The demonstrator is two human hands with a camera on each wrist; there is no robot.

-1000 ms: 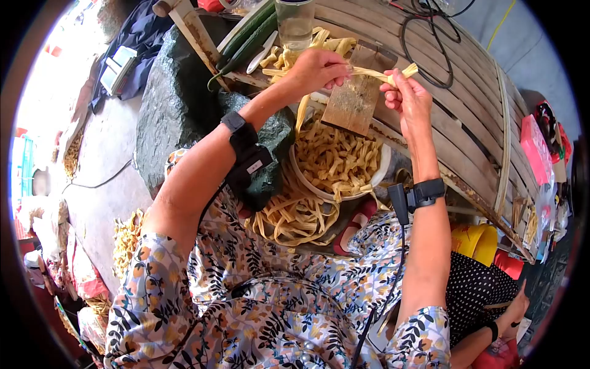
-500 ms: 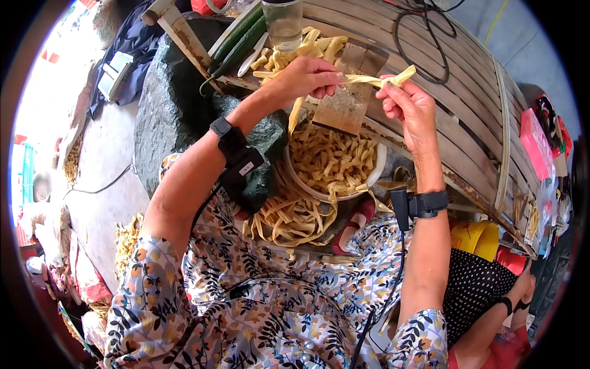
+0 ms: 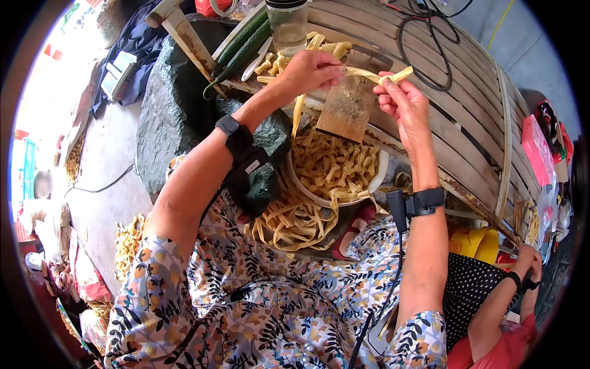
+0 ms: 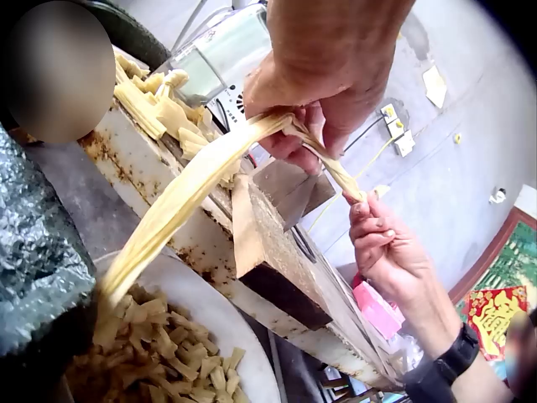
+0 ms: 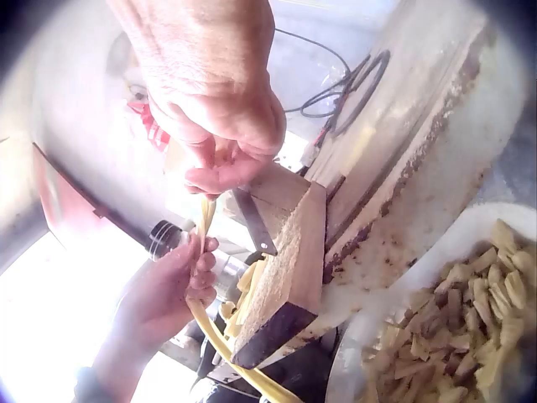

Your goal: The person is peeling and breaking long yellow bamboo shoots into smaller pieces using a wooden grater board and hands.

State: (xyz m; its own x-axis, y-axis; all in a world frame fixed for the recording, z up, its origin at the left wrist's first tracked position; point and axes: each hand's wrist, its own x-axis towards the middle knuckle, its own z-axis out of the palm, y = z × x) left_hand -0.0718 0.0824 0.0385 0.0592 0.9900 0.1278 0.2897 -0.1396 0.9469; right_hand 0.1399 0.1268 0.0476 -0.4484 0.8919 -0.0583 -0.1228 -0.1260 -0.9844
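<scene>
A long, pale yellow strip (image 4: 189, 189) runs taut between the two hands over a wooden board. My left hand (image 3: 316, 71) pinches it between thumb and fingers, and its long tail hangs down toward a white tub (image 3: 386, 169). Near the strip's short end, at a knot-like bulge (image 3: 386, 79), my right hand (image 3: 407, 109) grips it with thumb and fingertips. Below the hands, the wooden board (image 3: 347, 111) juts over the bench edge, with a flat metal blade (image 5: 254, 220) fixed upright on it. Short yellow pieces (image 3: 335, 163) fill the tub.
More strips (image 3: 289, 221) lie coiled beside the tub. On the slatted bench (image 3: 455, 132) are cucumbers (image 3: 239, 46), a lidded jar (image 3: 287, 27), yellow pieces (image 3: 264, 64) and a black cable (image 3: 424, 46). Dark green sheeting (image 3: 163, 123) stands at left; another person's arms (image 3: 501, 295) are at lower right.
Both hands keep their hold on the strip, shifting only slightly with the head view. At lower right, the other person's arms have come further into view and moved upward.
</scene>
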